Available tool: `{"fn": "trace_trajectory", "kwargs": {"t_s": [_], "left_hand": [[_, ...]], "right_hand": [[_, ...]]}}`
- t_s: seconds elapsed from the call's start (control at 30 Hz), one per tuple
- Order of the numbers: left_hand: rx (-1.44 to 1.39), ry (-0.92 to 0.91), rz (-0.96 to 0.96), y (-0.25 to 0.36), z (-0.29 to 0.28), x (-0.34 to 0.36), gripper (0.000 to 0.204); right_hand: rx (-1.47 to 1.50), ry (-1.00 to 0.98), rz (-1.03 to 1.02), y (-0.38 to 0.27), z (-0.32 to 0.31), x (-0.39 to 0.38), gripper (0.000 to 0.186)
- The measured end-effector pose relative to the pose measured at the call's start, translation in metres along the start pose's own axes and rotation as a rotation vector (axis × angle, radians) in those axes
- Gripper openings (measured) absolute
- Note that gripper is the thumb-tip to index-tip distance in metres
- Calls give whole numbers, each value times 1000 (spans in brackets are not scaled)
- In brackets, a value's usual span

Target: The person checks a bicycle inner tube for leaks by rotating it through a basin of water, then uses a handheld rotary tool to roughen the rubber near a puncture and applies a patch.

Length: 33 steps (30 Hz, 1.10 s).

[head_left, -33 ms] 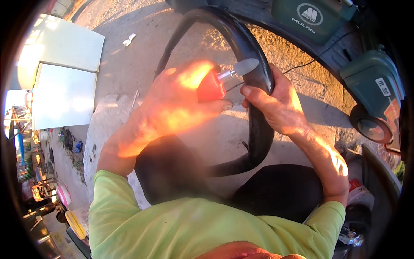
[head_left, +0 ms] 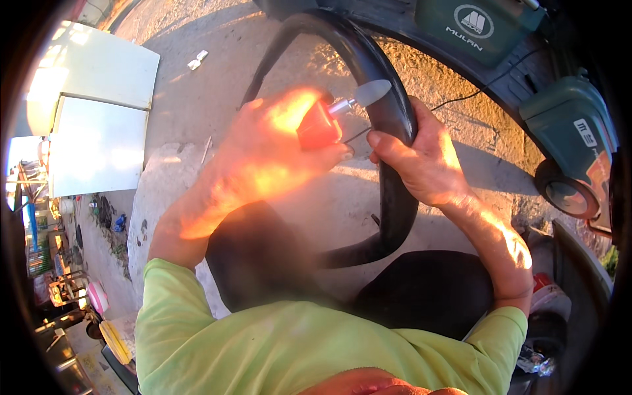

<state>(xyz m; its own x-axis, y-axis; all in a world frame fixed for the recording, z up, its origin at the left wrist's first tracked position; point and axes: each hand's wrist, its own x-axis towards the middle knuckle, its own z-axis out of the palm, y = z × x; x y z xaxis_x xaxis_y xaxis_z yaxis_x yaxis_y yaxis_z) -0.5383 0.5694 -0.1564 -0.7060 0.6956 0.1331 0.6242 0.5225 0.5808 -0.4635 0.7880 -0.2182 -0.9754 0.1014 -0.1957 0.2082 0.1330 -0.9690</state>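
A black rubber inner tube forms a large loop over my dark-trousered legs, a short valve stem on its inner side. My right hand is closed round the tube's right side, thumb on top. My left hand, sunlit and hazy, is wrapped round a red handheld rotary grinder. A metal shank runs from it to a grey, cone-shaped grinding tip, which lies against the tube's surface just above my right hand. A duller grey patch shows on the rubber beside the tip. My left fingers are partly hidden.
A black cable runs across the ground to the upper right. Green machine housings stand at the right, another green case at the top. White panels and clutter lie left. A pale stone slab is beside my left arm.
My left hand and the grinder have shifted slightly up and left, the tip sliding a little along the tube. My right hand and the tube stay nearly still.
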Motion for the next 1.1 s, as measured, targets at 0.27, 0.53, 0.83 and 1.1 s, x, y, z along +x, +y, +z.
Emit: {"fn": "trace_trajectory", "kwargs": {"t_s": [0.27, 0.53, 0.83, 1.1], "left_hand": [[28, -77, 12, 1, 4, -4, 50], [-19, -154, -42, -1, 2, -2, 50], [11, -154, 34, 0, 5, -3, 49], [-15, -136, 2, 1, 4, -4, 48]], "right_hand": [[-63, 35, -8, 0, 4, 1, 56], [-176, 48, -26, -4, 4, -2, 63], [-203, 67, -45, -3, 5, -2, 60], [-243, 64, -37, -5, 5, -1, 60]]}}
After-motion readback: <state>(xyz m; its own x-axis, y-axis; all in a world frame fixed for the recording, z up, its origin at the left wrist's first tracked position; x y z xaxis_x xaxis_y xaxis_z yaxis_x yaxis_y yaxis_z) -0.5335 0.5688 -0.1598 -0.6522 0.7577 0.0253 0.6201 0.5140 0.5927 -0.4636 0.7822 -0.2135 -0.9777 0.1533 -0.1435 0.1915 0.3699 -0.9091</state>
